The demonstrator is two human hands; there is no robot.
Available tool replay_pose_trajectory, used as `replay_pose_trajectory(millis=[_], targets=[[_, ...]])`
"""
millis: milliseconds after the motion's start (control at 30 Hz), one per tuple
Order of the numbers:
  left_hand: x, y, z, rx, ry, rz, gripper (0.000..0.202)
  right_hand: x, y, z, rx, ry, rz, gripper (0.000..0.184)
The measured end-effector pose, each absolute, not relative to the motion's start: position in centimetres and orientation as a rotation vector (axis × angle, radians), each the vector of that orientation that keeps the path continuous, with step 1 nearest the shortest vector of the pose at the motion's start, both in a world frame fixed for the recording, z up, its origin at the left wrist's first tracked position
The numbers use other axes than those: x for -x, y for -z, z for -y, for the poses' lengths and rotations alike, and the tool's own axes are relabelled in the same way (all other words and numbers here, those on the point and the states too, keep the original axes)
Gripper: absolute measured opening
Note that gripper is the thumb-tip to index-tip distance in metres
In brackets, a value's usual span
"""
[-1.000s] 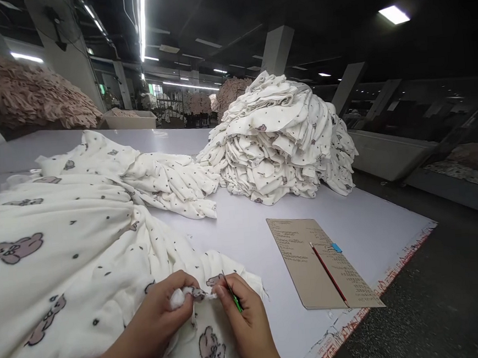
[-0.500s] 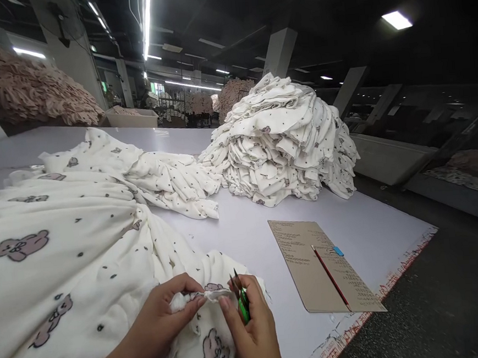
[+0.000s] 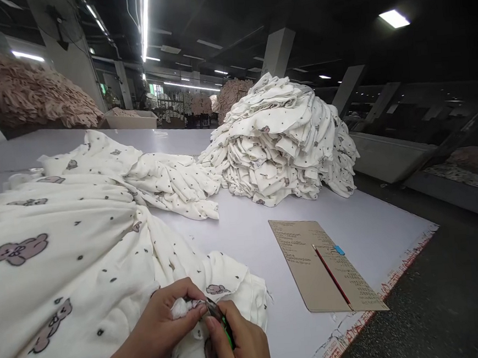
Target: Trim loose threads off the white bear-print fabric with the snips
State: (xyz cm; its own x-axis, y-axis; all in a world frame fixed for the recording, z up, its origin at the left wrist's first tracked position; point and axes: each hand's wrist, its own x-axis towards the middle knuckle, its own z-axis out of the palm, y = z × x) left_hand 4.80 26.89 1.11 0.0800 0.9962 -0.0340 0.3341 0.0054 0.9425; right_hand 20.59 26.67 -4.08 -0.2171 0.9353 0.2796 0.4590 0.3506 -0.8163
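Observation:
White fleecy fabric (image 3: pixel 103 239) printed with pinkish bears and small dark marks spreads over the left of the table. My left hand (image 3: pixel 161 320) pinches a bunched edge of it between thumb and fingertips. In my right hand (image 3: pixel 241 341) is a pair of small green-handled thread snips (image 3: pixel 224 323), partly covered by my fingers. The blades of the snips meet the fabric edge right at my left fingertips. Whether the blades are closed is too small to tell.
A tall pile of the same fabric (image 3: pixel 281 142) stands at the back of the table (image 3: pixel 242 217). To the right lies a brown card (image 3: pixel 308 267) with writing, a red pencil (image 3: pixel 333 279) and a blue clip (image 3: pixel 339 250). Pink fabric heaps (image 3: pixel 25 88) rise at far left.
My right hand has turned and moved left, bringing the snips' blades from beside the fabric edge to my left fingertips. My left hand keeps its pinch almost in place.

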Motion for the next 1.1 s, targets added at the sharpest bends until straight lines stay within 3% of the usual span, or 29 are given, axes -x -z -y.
replay_pose_trajectory(millis=[233, 467, 733, 1100], targets=[[-4.9, -1.3, -26.7, -1.539, -0.984, -1.353, 0.018, -21.5, 4.2, -26.8, 1.092, -1.288, 1.547, 0.043], [-4.9, -0.8, -26.4, -1.657, -0.998, -1.309, 0.015, -21.9, 3.9, -26.7, 1.125, -1.208, 1.651, 0.041], [-4.6, -1.2, -26.9, -1.489, -0.962, -1.348, 0.018, -21.7, 3.0, -26.6, 1.090, -1.417, 1.492, 0.046], [-4.2, -1.2, -27.4, -1.347, -0.940, -1.328, 0.023, -20.5, 4.2, -26.8, 1.119, -1.249, 1.588, 0.045]])
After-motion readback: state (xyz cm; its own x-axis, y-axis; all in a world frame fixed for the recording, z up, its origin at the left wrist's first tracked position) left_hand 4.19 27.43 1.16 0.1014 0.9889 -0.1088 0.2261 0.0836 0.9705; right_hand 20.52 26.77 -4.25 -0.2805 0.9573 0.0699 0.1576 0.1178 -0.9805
